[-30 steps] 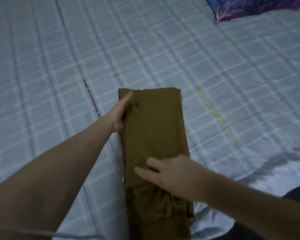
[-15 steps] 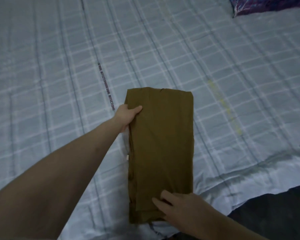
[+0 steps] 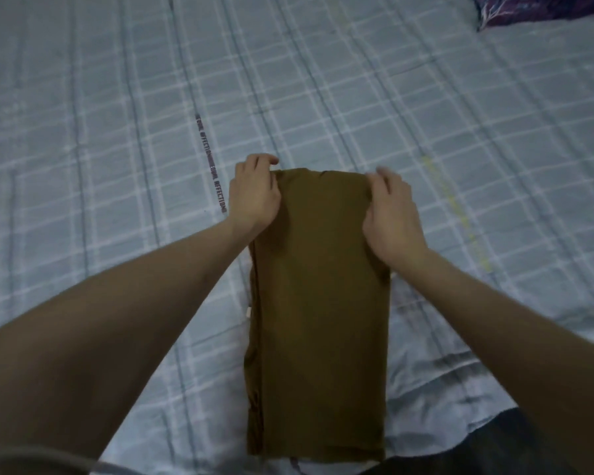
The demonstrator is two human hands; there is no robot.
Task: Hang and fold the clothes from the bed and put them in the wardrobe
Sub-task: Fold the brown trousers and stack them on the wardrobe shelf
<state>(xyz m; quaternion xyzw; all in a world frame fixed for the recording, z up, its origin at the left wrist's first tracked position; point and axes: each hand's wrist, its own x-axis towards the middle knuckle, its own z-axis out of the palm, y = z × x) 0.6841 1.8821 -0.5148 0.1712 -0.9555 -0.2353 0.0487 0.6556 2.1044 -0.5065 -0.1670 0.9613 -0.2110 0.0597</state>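
The olive-brown folded garment [image 3: 318, 313] is laid on the bed [image 3: 117, 132] at its near edge, long axis running straight away from the person. Its far corners are gripped, one by the left hand [image 3: 254, 195] and one by the right hand [image 3: 391, 214] (fingers curled over the far fold, equally near), so the far end seems set to be folded toward the near edge.

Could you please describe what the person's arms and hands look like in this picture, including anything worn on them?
Both forearms are bare right down to the wrists, with no sleeves showing. The left hand and the right hand have no gloves, and no rings, watch or bracelets can be seen. The right fingertips are slightly blurred. A grey edge at the bottom left corner is too unclear to identify.
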